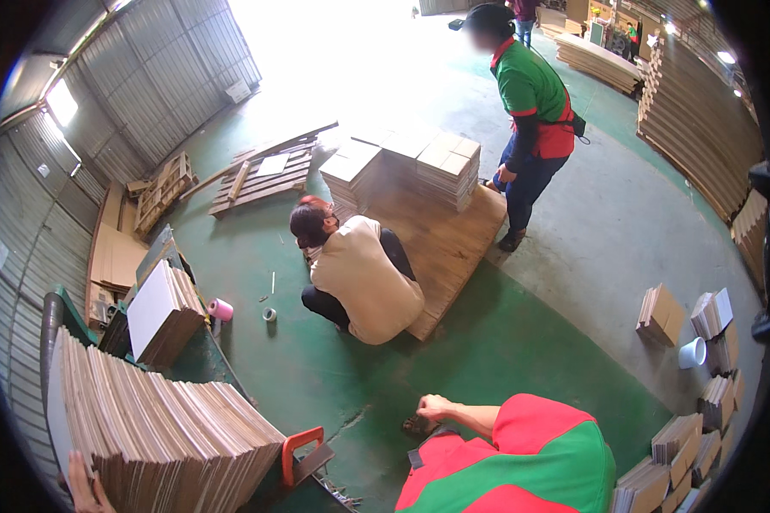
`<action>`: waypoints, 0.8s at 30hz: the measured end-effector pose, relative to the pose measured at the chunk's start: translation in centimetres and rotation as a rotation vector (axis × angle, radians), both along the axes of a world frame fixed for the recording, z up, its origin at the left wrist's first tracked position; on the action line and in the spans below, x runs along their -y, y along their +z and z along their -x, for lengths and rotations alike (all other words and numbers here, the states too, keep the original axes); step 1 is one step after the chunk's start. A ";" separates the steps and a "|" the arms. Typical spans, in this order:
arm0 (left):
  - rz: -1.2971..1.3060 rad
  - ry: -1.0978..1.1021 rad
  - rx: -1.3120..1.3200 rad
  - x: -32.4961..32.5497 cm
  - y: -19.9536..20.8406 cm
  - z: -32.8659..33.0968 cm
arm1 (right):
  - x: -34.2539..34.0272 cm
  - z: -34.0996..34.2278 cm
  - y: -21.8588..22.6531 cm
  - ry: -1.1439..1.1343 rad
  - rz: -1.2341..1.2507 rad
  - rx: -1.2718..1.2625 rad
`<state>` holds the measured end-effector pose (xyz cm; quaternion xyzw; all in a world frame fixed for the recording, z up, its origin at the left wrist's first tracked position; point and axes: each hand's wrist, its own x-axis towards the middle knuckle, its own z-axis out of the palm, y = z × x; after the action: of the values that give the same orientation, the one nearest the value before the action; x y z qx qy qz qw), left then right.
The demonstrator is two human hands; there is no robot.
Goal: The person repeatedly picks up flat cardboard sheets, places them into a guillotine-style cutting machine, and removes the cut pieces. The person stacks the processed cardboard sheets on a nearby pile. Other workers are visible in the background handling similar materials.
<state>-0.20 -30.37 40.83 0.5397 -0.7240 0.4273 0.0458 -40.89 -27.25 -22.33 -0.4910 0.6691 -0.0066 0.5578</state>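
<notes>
My left hand (82,486) shows only as a few fingers at the lower left edge. They lie against the near end of a long stack of brown cardboard sheets (154,427) standing on edge. Whether the fingers grip the stack is cut off by the rim. My right hand is out of the picture. Just right of the stack sits a tool with an orange handle (303,453).
A person in a red and green shirt (522,462) bends low at the bottom, one hand (433,407) near the green floor. Another person (359,278) crouches by a wooden pallet (441,244) bearing cardboard bundles (419,162). A third person (530,111) stands beyond. Tape rolls (221,309) and cardboard piles (693,445) lie around.
</notes>
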 end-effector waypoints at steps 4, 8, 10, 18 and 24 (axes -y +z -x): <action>0.064 -0.034 0.038 -4.0 0.5 1.3 | 2.1 -3.8 5.4 -0.221 0.233 0.379; 0.119 -0.054 0.076 -10.5 -0.3 2.4 | 3.3 -7.6 14.1 0.044 0.348 0.586; 0.165 -0.055 0.092 -14.4 -1.5 2.7 | 2.2 -10.2 20.5 0.030 0.351 0.814; -0.179 -0.483 0.047 -30.2 -9.4 6.9 | -11.9 -15.3 43.9 0.180 0.212 1.486; -0.275 -0.194 -0.537 -37.1 -22.2 5.1 | -16.6 -16.8 40.5 0.197 0.241 1.148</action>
<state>-5.29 6.77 18.59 0.5628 -0.7850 0.1613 0.2023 -24.09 -10.64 18.13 -0.5284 0.2062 -0.2952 0.7688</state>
